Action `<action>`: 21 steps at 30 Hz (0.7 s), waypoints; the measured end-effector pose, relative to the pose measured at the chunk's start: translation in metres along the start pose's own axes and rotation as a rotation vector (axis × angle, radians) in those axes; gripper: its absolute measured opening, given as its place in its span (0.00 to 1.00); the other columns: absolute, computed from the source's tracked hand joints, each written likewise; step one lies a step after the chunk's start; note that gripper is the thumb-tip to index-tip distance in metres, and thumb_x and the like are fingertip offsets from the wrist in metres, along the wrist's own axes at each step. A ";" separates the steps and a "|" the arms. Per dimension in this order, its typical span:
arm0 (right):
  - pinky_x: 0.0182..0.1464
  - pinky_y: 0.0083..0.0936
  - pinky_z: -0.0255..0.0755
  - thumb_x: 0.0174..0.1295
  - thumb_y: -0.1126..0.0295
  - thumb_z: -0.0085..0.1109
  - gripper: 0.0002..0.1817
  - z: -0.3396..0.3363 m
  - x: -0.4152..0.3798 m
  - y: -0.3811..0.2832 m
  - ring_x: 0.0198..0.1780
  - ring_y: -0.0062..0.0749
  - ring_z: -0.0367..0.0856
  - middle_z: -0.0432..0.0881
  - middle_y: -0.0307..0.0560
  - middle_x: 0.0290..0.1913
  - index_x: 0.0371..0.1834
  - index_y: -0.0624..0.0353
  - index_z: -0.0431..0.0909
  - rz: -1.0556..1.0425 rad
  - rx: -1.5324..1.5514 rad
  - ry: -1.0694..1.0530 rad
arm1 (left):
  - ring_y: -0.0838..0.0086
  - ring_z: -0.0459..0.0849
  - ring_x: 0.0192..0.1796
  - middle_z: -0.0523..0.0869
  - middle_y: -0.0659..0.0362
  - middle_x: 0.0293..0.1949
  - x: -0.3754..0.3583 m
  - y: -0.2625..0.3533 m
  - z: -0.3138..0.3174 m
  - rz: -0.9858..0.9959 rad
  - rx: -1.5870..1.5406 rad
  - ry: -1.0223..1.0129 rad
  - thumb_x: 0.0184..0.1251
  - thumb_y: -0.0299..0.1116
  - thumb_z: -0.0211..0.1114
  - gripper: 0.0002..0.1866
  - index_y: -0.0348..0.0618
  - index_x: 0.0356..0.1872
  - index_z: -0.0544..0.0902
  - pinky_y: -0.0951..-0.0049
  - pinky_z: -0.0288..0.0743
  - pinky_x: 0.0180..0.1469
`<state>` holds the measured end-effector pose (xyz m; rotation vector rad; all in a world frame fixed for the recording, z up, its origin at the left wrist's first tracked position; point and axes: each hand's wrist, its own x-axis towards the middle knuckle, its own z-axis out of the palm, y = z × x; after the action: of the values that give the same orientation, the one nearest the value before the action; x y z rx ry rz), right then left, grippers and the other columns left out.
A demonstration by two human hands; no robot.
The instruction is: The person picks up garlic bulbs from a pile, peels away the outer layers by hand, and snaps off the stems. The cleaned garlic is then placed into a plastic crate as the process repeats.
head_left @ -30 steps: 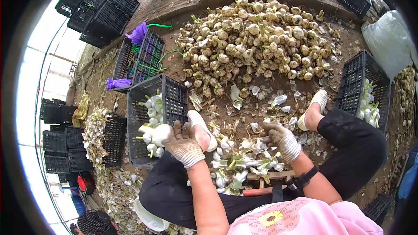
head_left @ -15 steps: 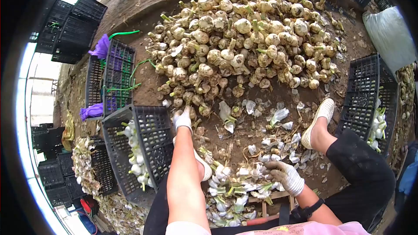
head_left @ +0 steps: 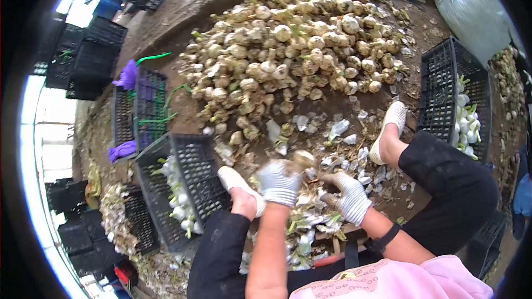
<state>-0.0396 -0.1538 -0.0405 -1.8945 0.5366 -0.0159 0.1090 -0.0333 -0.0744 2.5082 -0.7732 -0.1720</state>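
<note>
Left hand [head_left: 280,181] grip clenched on garlic bulb [head_left: 303,159]; right hand [head_left: 350,196] grip unclear; crates flank both sides.

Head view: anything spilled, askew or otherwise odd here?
Peeled skins and trimmings litter the dirt around the feet rather than sitting in a container. The left crate tilts toward the person. The left hand, holding an unpeeled bulb, is motion-blurred. The right hand is beside it. Nothing looks damaged.

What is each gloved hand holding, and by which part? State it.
The left hand grips a dirt-covered round garlic bulb around its lower part. The right hand seems empty; blur hides the details.
</note>
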 end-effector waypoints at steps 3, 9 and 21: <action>0.41 0.36 0.73 0.43 0.68 0.65 0.20 0.008 -0.011 -0.006 0.39 0.47 0.78 0.78 0.51 0.35 0.43 0.51 0.78 -0.059 -0.283 0.016 | 0.55 0.80 0.29 0.82 0.50 0.25 -0.058 0.034 -0.001 0.034 -0.106 -0.116 0.53 0.39 0.64 0.10 0.43 0.24 0.81 0.60 0.73 0.33; 0.43 0.36 0.72 0.44 0.72 0.63 0.16 0.007 -0.035 -0.006 0.40 0.49 0.77 0.77 0.51 0.37 0.39 0.52 0.78 -0.173 -0.295 -0.005 | 0.60 0.81 0.33 0.80 0.51 0.33 -0.107 0.060 -0.037 0.026 -0.367 -0.055 0.52 0.39 0.70 0.15 0.39 0.34 0.80 0.62 0.73 0.40; 0.34 0.16 0.70 0.55 0.67 0.64 0.12 -0.012 -0.053 -0.037 0.33 0.17 0.75 0.79 0.37 0.32 0.37 0.62 0.76 0.138 1.023 -0.145 | 0.61 0.78 0.49 0.78 0.50 0.47 -0.133 0.092 -0.065 0.187 -0.387 0.144 0.41 0.33 0.77 0.34 0.34 0.53 0.71 0.68 0.69 0.54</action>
<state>-0.0769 -0.1343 0.0094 -0.8522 0.4325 -0.0512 -0.0302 0.0033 0.0240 2.0495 -0.8221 -0.0665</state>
